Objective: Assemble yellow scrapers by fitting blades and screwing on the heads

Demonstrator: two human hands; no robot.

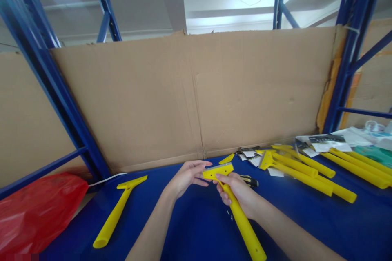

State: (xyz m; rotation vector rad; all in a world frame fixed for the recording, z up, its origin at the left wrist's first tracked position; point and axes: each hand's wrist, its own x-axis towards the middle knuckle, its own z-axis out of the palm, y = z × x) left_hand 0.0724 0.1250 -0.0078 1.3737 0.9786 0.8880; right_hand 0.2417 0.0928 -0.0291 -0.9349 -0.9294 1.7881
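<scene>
My right hand [237,192] is wrapped round the neck of a yellow scraper [245,224], its thumb just under the head. The long handle slopes down toward me, and a thin metal blade [218,166] shows along the head's top edge. At the head's left end is my left hand [190,175], fingers stretched out and apart; whether they touch the blade I cannot tell. Beyond the head lies a small yellow piece [227,159]. A black utility knife [249,180] rests behind my right hand, and small screws [229,215] lie beside the handle.
Another yellow scraper [118,212] lies at the left on the blue tabletop [190,228]. Several more scrapers [306,175] and printed packets [330,142] are heaped at the right. A red plastic bag [43,212] sits far left. Cardboard [147,98] walls the back between blue posts.
</scene>
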